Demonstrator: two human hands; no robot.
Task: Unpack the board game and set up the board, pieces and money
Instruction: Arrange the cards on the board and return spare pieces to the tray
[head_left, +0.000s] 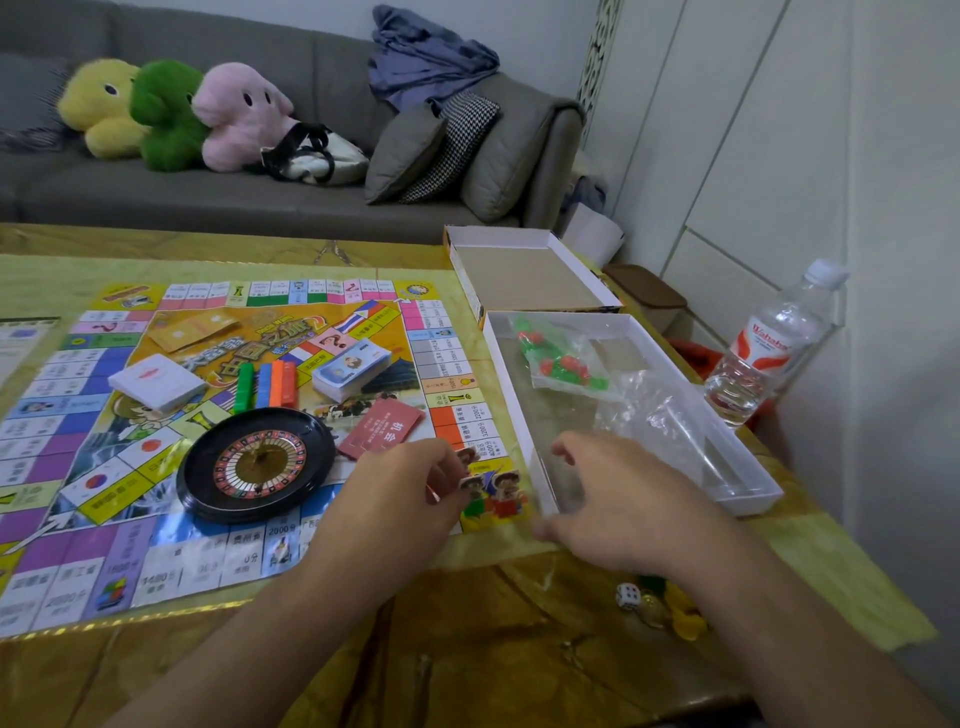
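Head view: three plush toys (171, 111).

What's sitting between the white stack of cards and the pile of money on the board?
In the head view, a row of coloured blocks (green, blue, orange, red) stands between the white card stack and the money pile.

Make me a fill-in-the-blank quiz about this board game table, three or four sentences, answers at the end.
1. The roulette wheel sits on the ____.
2. The bag of red and green pieces lies inside the white ____.
3. The left hand pinches a small cardboard ____ over the board's corner.
4. The water bottle stands to the ____ of the white tray.

Answers: board; tray; figure; right
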